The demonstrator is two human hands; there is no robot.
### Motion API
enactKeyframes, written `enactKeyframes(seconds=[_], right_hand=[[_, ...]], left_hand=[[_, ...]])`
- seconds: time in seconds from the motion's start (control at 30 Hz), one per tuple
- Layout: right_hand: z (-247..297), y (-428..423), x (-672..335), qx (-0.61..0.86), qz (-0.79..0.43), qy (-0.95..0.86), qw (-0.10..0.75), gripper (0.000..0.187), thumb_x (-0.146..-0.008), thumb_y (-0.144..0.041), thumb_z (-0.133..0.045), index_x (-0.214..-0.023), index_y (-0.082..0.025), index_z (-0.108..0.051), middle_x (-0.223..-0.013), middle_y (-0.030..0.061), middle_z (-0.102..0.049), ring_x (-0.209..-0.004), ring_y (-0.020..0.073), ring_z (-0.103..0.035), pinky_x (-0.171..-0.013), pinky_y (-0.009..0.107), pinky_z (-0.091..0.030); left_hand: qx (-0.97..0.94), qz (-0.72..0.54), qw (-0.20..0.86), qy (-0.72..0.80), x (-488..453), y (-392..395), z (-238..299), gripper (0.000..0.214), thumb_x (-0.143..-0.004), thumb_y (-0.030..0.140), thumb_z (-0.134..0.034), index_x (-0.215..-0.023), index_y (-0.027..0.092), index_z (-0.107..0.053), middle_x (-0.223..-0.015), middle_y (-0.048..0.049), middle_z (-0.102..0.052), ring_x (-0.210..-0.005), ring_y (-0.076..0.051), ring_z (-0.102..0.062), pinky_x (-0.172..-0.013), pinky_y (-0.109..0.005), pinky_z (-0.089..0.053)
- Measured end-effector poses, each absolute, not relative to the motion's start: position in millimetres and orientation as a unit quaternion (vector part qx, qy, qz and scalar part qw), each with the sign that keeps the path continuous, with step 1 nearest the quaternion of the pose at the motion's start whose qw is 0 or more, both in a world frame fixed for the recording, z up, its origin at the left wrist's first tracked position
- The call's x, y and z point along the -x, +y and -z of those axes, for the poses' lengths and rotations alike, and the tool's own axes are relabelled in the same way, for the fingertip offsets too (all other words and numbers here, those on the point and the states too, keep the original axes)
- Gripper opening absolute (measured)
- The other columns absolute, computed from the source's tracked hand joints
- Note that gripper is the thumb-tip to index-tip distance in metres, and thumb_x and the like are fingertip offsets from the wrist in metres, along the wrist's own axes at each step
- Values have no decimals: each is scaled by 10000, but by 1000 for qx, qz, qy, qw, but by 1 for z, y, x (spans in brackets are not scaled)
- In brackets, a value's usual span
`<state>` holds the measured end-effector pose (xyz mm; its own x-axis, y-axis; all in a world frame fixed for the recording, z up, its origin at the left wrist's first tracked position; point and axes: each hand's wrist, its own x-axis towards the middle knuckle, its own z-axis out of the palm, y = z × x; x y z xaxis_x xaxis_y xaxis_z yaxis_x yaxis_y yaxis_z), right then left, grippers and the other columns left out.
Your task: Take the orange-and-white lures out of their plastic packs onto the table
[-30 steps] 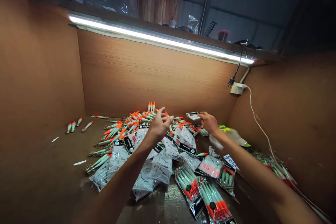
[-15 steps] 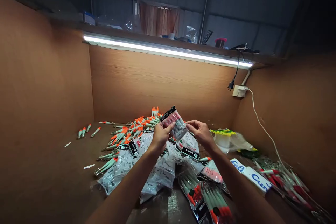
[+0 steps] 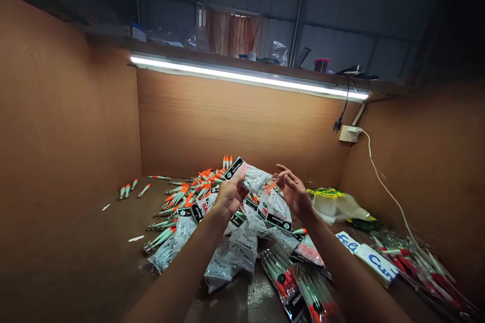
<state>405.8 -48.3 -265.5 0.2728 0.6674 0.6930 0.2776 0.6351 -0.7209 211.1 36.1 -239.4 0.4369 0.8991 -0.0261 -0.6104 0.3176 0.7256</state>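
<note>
My left hand point(image 3: 229, 198) is closed on a clear packet of squid lures point(image 3: 255, 178), its thumb across the front. The packet has a black header at its upper left and pale pink and white contents. By the packet's right end is my right hand point(image 3: 294, 191), its fingers loosely bent and apart. Below both hands lies a heap of similar clear packets point(image 3: 240, 245) with black headers. Behind and left of them is a pile of loose orange-and-pale-green squid lures point(image 3: 182, 194) with metal hooks.
Two lure packets point(image 3: 280, 277) lie at the front. To the right are yellow-topped bags point(image 3: 329, 204), white cards with blue writing point(image 3: 373, 260) and a pile of red-and-white lures point(image 3: 417, 267). A power plug point(image 3: 337, 125) hangs beside a wall socket point(image 3: 349, 133). A tube light point(image 3: 246, 74) runs under the shelf.
The packet has turned in my left hand, its header swinging left and its body flatter. My right hand's fingers have come off its edge and spread. The view has shifted slightly.
</note>
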Motion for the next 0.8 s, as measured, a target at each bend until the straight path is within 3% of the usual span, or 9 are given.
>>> enactKeyframes(seconds=[0.1,0.17,0.23,0.33,0.43,0.5,0.63,0.73,0.8], right_hand=[[272,-39,-414,523,-28,-514,679,455,-874,-584,-617,-1129,-210,-664,-1482,162,-452,-1145,289,-607,-965,450,-517],[264,-39,-412,540,12,-521,661,660,-844,-576,-666,-1399,-251,-520,-1528,159,-414,-1150,279,-608,-973,450,-516],[248,-39,-407,504,-9,-613,609,772,-810,-536,-725,-1480,-276,-443,-1496,132,-482,-1163,264,-606,-993,428,-504],[216,-29,-406,468,-76,-718,510,466,-796,-490,-742,-1154,-195,-704,-1137,88,-713,-954,226,-657,-871,350,-527],[185,-11,-418,507,-58,-669,541,331,-802,-477,-688,-827,-151,-735,-792,54,-710,-714,186,-614,-680,293,-490],[167,-2,-430,532,28,-604,593,339,-805,-472,-648,-794,-144,-734,-762,57,-696,-686,182,-591,-635,279,-451],[153,16,-453,540,235,-477,652,337,-832,-425,-588,-903,-146,-762,-895,82,-712,-736,179,-590,-690,281,-442],[173,43,-462,553,212,-418,688,374,-829,-367,-524,-1010,-131,-752,-958,96,-720,-790,188,-601,-739,289,-464],[195,65,-465,587,143,-412,682,350,-764,-367,-568,-884,-99,-758,-840,91,-715,-742,198,-601,-695,294,-468]], left_hand=[[-423,-579,667,205,-215,30,243,221,-745,263,-830,-844,144,-672,-768,-33,-731,-626,-134,-671,-620,-245,-558],[-535,-616,545,193,-216,24,246,241,-756,341,-820,-860,162,-696,-794,-31,-732,-676,-146,-665,-657,-247,-533],[-634,-600,452,186,-217,17,248,198,-792,358,-782,-866,189,-711,-786,-21,-722,-692,-155,-652,-669,-244,-507],[-708,-569,376,186,-217,12,251,226,-819,318,-745,-1023,223,-717,-927,-49,-741,-844,-207,-689,-812,-293,-517],[-690,-596,337,235,-215,18,250,551,-757,273,-802,-1274,223,-615,-1292,-140,-656,-1228,-293,-606,-1068,-406,-431],[-666,-606,336,277,-210,27,245,684,-744,281,-814,-1366,215,-536,-1432,-188,-545,-1336,-326,-525,-1110,-458,-395],[-646,-602,362,299,-197,40,234,746,-819,343,-744,-1471,203,-409,-1493,-230,-449,-1294,-341,-557,-1063,-478,-442],[-638,-605,376,292,-192,43,230,745,-829,348,-733,-1480,209,-399,-1487,-225,-437,-1293,-345,-552,-1056,-472,-452],[-636,-603,385,290,-191,41,229,751,-820,351,-746,-1478,225,-407,-1488,-218,-428,-1288,-345,-553,-1051,-469,-458]])
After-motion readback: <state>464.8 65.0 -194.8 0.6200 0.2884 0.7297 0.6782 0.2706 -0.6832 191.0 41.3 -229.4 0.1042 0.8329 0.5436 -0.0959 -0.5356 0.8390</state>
